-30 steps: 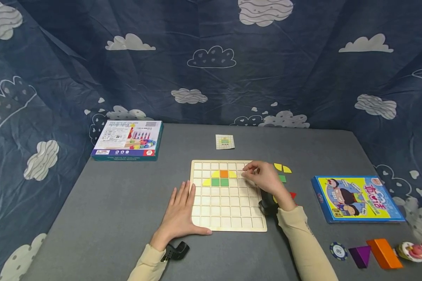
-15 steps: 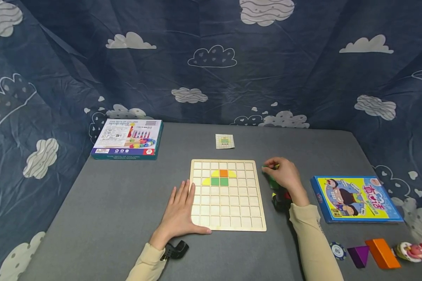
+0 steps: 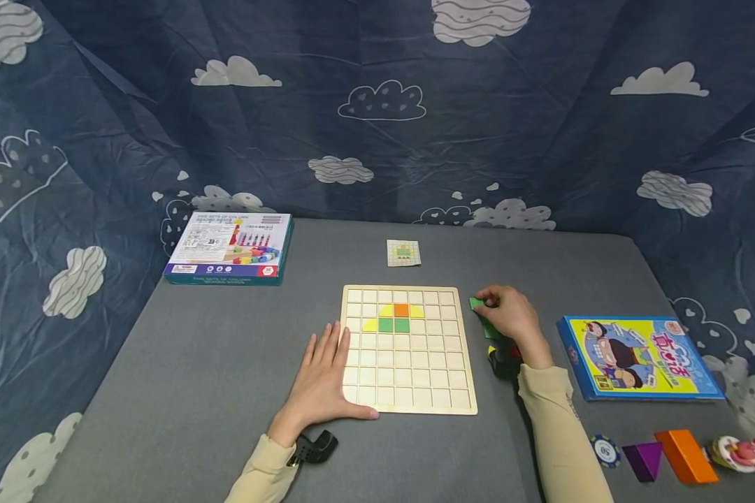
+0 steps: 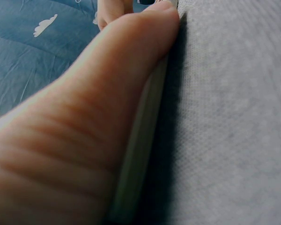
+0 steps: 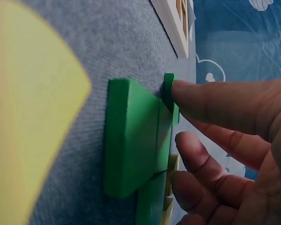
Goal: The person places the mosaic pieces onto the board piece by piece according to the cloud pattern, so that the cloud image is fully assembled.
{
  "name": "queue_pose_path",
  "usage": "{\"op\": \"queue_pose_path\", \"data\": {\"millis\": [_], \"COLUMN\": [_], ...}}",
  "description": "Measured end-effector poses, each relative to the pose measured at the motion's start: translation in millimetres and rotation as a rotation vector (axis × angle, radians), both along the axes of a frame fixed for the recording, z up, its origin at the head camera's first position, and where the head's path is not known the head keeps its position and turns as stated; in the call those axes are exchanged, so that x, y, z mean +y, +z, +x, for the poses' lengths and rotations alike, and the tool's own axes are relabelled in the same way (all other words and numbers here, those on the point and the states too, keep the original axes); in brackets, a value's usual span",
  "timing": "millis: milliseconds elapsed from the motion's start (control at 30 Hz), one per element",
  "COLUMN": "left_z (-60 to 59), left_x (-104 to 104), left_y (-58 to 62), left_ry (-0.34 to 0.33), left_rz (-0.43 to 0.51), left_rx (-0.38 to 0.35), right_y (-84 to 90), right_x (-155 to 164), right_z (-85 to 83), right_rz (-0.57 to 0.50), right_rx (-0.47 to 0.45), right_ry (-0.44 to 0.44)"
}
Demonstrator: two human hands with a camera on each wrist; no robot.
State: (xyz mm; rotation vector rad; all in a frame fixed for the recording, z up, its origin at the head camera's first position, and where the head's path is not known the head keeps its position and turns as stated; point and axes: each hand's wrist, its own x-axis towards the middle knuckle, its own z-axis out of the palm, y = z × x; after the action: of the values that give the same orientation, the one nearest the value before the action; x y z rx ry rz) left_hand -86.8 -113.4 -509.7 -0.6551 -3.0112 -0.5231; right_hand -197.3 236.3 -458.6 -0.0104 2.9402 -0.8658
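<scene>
Left of the board (image 3: pixel 420 378) and farther back, a printed box (image 3: pixel 229 248) lies on the worktop (image 3: pixel 163 377), well apart from the work. At the board's left edge rests the L hand (image 3: pixel 317 381): fingers straight and spread, thumb by the near edge, nothing gripped.

On the board, 6 pcs are done: 3 yellow pcs (image 3: pixel 370 325), 1 orange square (image 3: pixel 400 310) and 2 green squares (image 3: pixel 386 325), all in the 2nd and 3rd rows from the far edge. Other visible cells are bare. Behind the board lies a small card (image 3: pixel 403 253) w/ a grid; its print is too small to count what is left, but I judge the work is only partly done, b/c the 3rd row has yellow at its left end only.

Just right of the board, the R hand (image 3: pixel 509 311) has thumb and index finger close on a green pc (image 3: pixel 476 302), apparently a pinch; its other fingers are bent. Near it, also outside the board, lie more green pcs (image 5: pixel 140 136), a yellow pc (image 5: pixel 33 93) and a red pc (image 3: pixel 514 348); exact no. I cannot tell.

Farther right of the board is a blue box (image 3: pixel 638 358), prob. not needed.
</scene>
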Motion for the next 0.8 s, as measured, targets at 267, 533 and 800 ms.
{"op": "queue_pose_path", "data": {"millis": [267,533,800], "left_z": [-0.1,-0.5,-0.5], "left_x": [0.1,-0.3,0.1], "left_y": [0.9,0.0,-1.2], "left_ry": [0.002,0.002,0.002], "left_rz": [0.008,0.014,0.011], "left_rx": [-0.011,-0.018,-0.025], "right_y": [0.7,0.9,-5.5], "right_x": [-0.1,-1.9,-6.5], "right_z": [-2.6,-7.7,-1.1], "right_rz": [0.047,0.130,0.035], "right_rx": [-0.012,0.005,0.107], "right_ry": [0.023,0.055,0.054]}}
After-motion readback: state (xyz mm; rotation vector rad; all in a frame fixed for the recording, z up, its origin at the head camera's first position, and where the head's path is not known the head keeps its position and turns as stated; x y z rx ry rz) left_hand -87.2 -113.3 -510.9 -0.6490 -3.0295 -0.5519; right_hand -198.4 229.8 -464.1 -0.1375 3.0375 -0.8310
